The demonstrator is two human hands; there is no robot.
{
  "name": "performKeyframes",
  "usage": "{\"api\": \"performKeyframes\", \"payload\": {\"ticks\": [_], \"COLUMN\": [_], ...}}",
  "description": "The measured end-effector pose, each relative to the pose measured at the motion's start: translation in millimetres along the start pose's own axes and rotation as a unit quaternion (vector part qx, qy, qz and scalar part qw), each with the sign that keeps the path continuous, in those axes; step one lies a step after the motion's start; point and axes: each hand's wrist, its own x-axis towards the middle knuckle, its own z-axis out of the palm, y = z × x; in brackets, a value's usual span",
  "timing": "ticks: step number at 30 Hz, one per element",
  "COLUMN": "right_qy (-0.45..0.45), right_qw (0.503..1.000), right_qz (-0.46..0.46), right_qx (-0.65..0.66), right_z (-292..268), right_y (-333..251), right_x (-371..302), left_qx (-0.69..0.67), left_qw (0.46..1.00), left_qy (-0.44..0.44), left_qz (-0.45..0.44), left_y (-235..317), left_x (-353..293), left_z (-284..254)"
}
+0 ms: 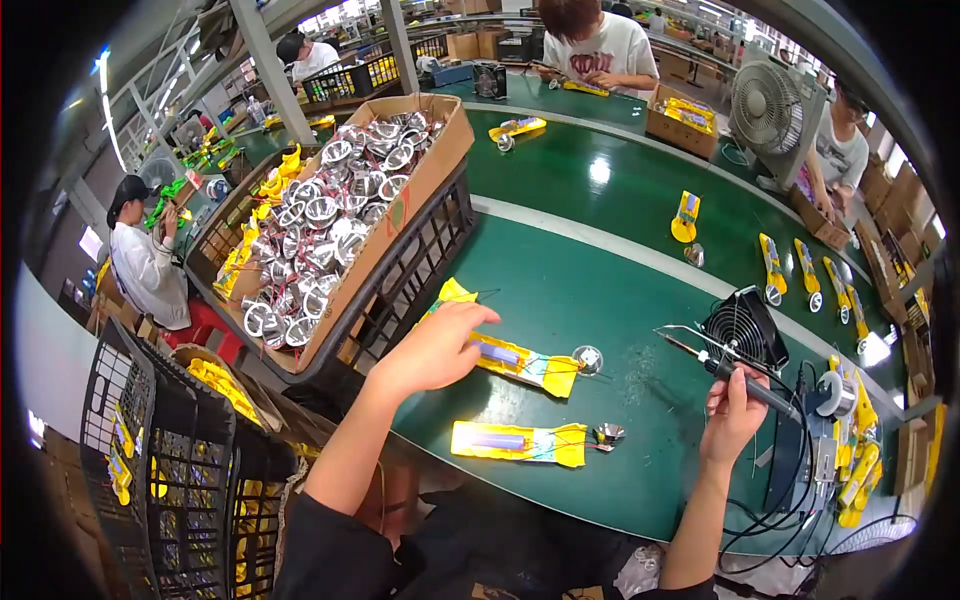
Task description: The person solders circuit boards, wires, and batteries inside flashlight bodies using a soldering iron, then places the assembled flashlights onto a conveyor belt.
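At upper right, a large grey fan (765, 105) is standing and partly hiding a person in a white shirt (842, 152). At top centre, a co-worker in a white T-shirt (607, 48) is bending forward. On the left, someone in a black cap and white jacket (140, 255) is sitting on a red stool (207, 322). Slanting metal posts (268, 70) are rising nearby; a tube light (110, 110) is glowing.

Here's the green-topped workbench (640, 500), sweeping across centre frame! Long yellow plastic housings (575, 446) lie lower centre, wired to silver cup-shaped reflectors (607, 435); right of centre stands a square black fan (745, 325), and below it, a grey metal box (790, 462)!
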Motion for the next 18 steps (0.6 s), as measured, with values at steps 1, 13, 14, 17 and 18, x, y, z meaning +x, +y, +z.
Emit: {"api": "performKeyframes", "payload": {"ticks": [1, 13, 14, 17, 18], "right_qy": [0.011, 0.051, 0.043, 0.130, 0.122], "right_qw": [1.000, 0.999, 0.999, 0.989, 0.990], "right_qz": [0.004, -0.011, -0.018, -0.038, -0.048], "right_qx": [0.003, -0.017, -0.017, -0.062, -0.058], "right_z": [0.3, -2.7, -5.2, -13.4, -15.5], "right_y": [0.0, -5.2, -6.9, -11.4, -12.0], "right_x": [-0.1, 4.5, 6.8, 13.0, 14.7], "left_qx": [0.017, 0.046, 0.060, 0.085, 0.072], "left_qw": [1.000, 0.986, 0.985, 0.991, 0.992], "left_qy": [-0.019, -0.156, -0.154, -0.095, -0.106], "left_qz": [0.007, 0.047, 0.050, 0.047, 0.011], "left_y": [-1.3, 4.3, 3.8, -1.4, -4.8], "left_x": [-5.7, 45.8, 57.7, 108.2, 132.1], "left_z": [-3.0, 17.3, 12.9, 0.0, -3.5]}}
